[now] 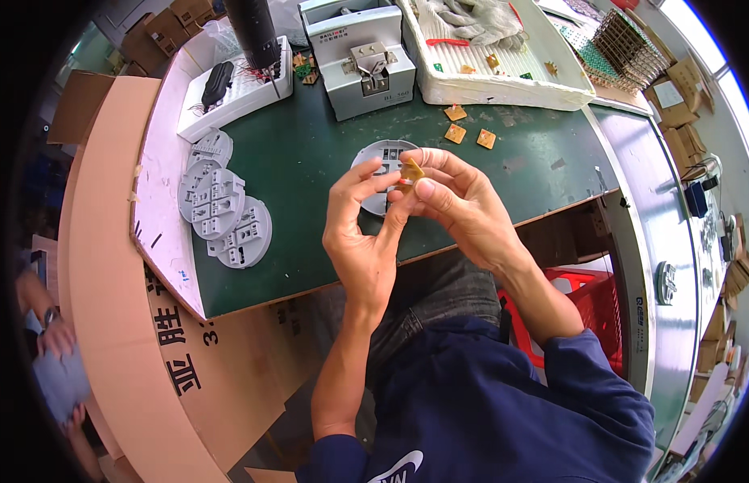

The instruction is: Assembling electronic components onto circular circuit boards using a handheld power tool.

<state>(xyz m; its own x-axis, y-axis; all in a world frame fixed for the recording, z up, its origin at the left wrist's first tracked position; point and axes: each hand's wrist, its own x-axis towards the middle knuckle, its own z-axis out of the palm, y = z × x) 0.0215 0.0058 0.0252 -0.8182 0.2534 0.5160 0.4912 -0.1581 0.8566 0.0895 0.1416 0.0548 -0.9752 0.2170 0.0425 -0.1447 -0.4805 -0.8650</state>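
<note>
Four round grey plastic bases (223,211) lie stacked at mid-left, looking unfitted so far. At centre, the left hand (360,233) and right hand (459,205) together pinch one small tan circuit board (411,170) above a fifth base (381,161) on the green mat (310,161). Three more boards (469,127) wait toward upper right, so I'd judge most remains.
</note>
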